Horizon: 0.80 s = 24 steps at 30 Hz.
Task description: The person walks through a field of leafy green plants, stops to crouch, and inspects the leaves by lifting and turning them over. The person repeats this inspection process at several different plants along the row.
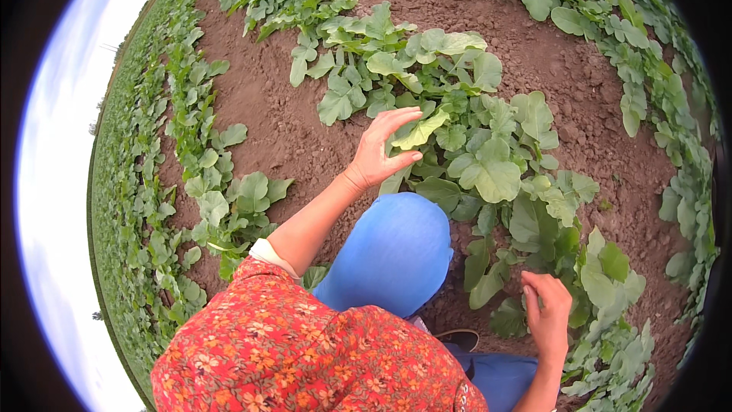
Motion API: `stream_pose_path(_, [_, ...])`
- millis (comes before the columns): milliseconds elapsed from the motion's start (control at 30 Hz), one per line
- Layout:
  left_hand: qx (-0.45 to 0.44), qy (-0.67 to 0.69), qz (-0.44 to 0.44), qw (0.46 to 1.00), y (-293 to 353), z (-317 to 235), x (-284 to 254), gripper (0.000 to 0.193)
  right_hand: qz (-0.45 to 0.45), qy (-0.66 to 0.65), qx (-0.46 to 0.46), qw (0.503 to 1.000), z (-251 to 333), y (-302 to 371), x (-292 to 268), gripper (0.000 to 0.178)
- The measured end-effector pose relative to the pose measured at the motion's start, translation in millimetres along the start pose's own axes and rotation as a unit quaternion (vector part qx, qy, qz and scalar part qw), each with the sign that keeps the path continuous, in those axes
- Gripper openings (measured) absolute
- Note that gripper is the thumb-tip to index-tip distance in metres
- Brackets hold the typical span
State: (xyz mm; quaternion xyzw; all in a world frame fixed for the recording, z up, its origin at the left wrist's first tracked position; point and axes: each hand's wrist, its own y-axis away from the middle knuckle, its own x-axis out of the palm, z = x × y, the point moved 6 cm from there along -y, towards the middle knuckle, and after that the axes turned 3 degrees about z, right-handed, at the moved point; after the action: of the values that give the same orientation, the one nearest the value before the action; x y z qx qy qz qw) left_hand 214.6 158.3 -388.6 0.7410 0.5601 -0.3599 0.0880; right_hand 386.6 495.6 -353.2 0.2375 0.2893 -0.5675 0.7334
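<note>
Near the middle of the frame, the left hand was spread by a pale leaf. At the lower right, the right hand curled near green plants; I couldn't tell if it pinched anything.

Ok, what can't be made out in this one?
All in the head view:
- Right hand: its own back hides the palm, so any contents can't be told.
- Near plants: leaves hide most stem bases.
- Shoe: mostly covered by trousers and shirt.
- Right forearm: cut off by the lower edge.
- Far left rows: single leaves too small.
</note>
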Motion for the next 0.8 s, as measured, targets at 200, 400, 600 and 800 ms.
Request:
stream_pose_path(200, [-0.206, 0.365, -0.21, 0.883, -19.4, 46.1, -11.0, 0.02, -0.004, 0.008, -0.009, 1.0, 3.7, 0.6, -0.9, 0.023])
stream_pose_path(400, [-0.257, 0.404, -0.231, 0.847, -16.9, 73.6, -15.7, 0.022, -0.002, 0.005, 0.001, 1.0, 2.4, 1.6, -0.2, 0.023])
stream_pose_path(600, [-0.231, 0.438, -0.199, 0.846, -11.6, 71.3, -18.7, 0.031, 0.0, 0.006, -0.004, 1.0, 2.3, 0.3, -0.1, 0.022])
stream_pose_path(800, [-0.233, 0.153, -0.194, 0.941, 23.3, 103.8, -23.3, 0.028, 0.009, -0.001, 0.004, 1.0, 1.4, -0.8, 2.5, 0.023])
